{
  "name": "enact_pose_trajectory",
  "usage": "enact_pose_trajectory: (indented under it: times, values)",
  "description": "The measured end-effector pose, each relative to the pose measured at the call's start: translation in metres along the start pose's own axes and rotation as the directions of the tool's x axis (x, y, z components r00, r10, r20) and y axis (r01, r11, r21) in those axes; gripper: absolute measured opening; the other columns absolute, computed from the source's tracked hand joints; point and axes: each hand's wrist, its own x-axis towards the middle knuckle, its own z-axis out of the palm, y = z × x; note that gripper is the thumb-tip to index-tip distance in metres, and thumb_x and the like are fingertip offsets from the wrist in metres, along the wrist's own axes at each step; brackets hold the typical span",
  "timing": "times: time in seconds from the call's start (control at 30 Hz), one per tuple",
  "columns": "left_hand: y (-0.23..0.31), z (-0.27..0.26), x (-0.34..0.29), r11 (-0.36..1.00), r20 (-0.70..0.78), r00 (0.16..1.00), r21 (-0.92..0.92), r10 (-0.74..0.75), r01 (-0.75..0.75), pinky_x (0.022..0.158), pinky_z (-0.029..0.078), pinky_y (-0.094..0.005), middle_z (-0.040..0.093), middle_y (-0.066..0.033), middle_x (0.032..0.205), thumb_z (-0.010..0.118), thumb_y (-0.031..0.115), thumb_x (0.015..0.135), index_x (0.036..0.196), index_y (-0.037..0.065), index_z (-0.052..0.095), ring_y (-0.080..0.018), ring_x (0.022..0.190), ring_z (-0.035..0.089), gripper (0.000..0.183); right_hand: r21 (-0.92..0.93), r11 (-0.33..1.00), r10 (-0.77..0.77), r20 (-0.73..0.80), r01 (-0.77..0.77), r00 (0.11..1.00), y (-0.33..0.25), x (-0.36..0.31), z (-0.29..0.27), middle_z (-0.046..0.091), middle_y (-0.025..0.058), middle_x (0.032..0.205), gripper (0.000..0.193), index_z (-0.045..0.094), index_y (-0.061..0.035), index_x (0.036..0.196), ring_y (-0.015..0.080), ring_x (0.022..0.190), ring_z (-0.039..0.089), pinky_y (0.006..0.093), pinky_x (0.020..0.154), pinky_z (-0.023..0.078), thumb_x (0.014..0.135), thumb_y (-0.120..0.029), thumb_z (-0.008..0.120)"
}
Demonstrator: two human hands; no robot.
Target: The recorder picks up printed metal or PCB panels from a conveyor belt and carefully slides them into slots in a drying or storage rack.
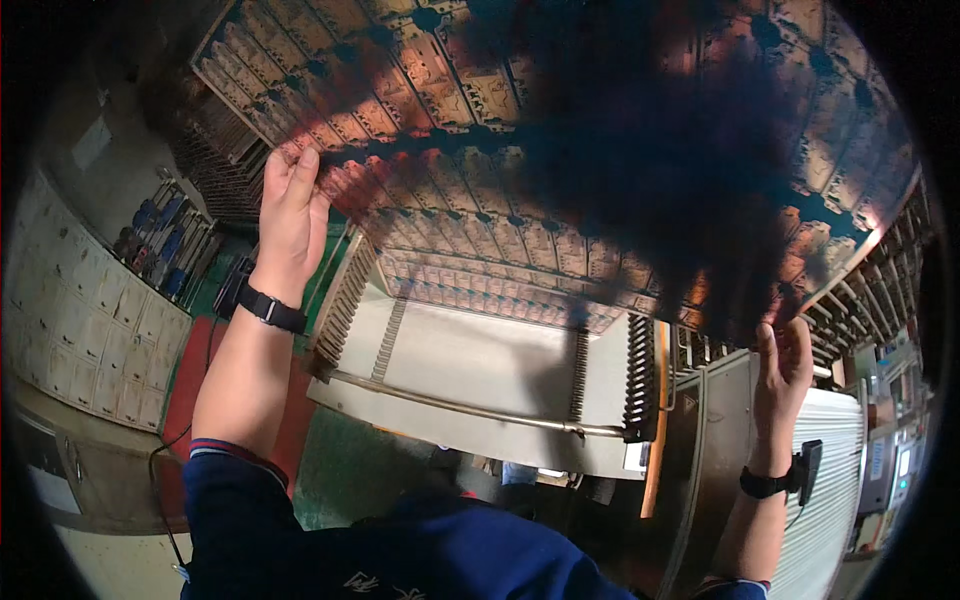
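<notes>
A large copper-coloured circuit board panel (470, 95), patterned with rows of repeated outlines, spans the upper half of the head view. Dark reflections cover its middle and right. My left hand (292, 225) grips the panel's lower left edge, thumb on the near face and the other fingers partly hidden. On the right, my right hand (785, 362) pinches the lower right edge between thumb and fingers. Below the panel stands a slotted rack (470, 408) with a pale base and toothed side rails. Another patterned panel (480, 290) shows at its back.
Worn pale lockers (90, 320) line the left side, with a holder of blue and grey items (170, 235) beyond them. A brown cabinet (725, 420) and a white ribbed surface (830, 480) are at the right. Metal rack bars (890, 275) run behind my right hand.
</notes>
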Motion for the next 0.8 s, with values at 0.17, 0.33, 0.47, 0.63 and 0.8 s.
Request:
enact_pose_trajectory:
  times: [0.17, 0.33, 0.47, 0.63, 0.8]
  values:
    - [-0.022, -0.029, 0.015, 0.999, 0.006, 1.0, 0.035, -0.025, 0.025, 0.099, 0.05, -0.0428, 0.055, -0.0143, 0.123, 0.05, 0.02, 0.102, 0.117, 0.004, 0.044, -0.0247, 0.113, 0.059, 0.022, 0.081, 0.993, 0.087, 0.038, -0.09, 0.995, 0.008, 0.017, 0.054, 0.055, -0.0039, 0.086, 0.009, 0.059, -0.0025, 0.104, 0.0044, 0.077, 0.049, 0.018, 0.069, 0.04, 0.097, -0.009, 0.06]
    - [-0.04, -0.049, 0.025, 0.997, -0.035, 0.997, 0.035, -0.062, 0.063, 0.096, 0.051, -0.0398, 0.055, -0.0129, 0.12, 0.051, 0.019, 0.102, 0.117, 0.005, 0.044, -0.0229, 0.109, 0.059, 0.021, 0.056, 0.988, 0.14, 0.078, -0.144, 0.987, 0.019, 0.026, 0.078, 0.055, -0.0031, 0.084, 0.008, 0.059, -0.0013, 0.101, 0.0046, 0.077, 0.049, 0.019, 0.07, 0.041, 0.097, -0.009, 0.06]
    - [-0.048, -0.045, 0.023, 0.994, -0.074, 0.995, 0.077, -0.073, 0.079, 0.091, 0.053, -0.0406, 0.056, -0.0085, 0.117, 0.054, 0.017, 0.1, 0.117, 0.006, 0.046, -0.0175, 0.107, 0.058, 0.022, -0.016, 0.987, 0.158, 0.102, -0.158, 0.982, 0.033, 0.028, 0.084, 0.056, -0.0029, 0.092, 0.008, 0.057, 0.0012, 0.101, 0.0046, 0.084, 0.048, 0.0176, 0.075, 0.039, 0.098, -0.006, 0.059]
    - [-0.053, -0.055, 0.007, 0.967, -0.141, 0.989, 0.241, -0.052, 0.085, 0.101, 0.047, -0.0424, 0.054, -0.0134, 0.124, 0.05, 0.024, 0.103, 0.121, 0.005, 0.045, -0.0276, 0.114, 0.057, 0.027, -0.072, 0.984, 0.164, 0.053, -0.16, 0.985, 0.076, 0.039, 0.119, 0.062, 0.0032, 0.083, 0.019, 0.061, 0.0008, 0.104, 0.0087, 0.078, 0.055, 0.0254, 0.073, 0.047, 0.094, -0.015, 0.066]
    - [-0.053, -0.045, 0.008, 0.964, -0.196, 0.977, 0.235, -0.083, 0.128, 0.094, 0.044, -0.0283, 0.052, -0.0048, 0.121, 0.054, 0.023, 0.101, 0.119, 0.007, 0.047, -0.0123, 0.109, 0.052, 0.025, 0.026, 0.974, 0.221, 0.072, -0.224, 0.973, 0.091, 0.033, 0.115, 0.064, 0.0025, 0.085, 0.017, 0.061, 0.0005, 0.104, 0.0064, 0.08, 0.055, 0.0235, 0.074, 0.047, 0.096, -0.015, 0.063]
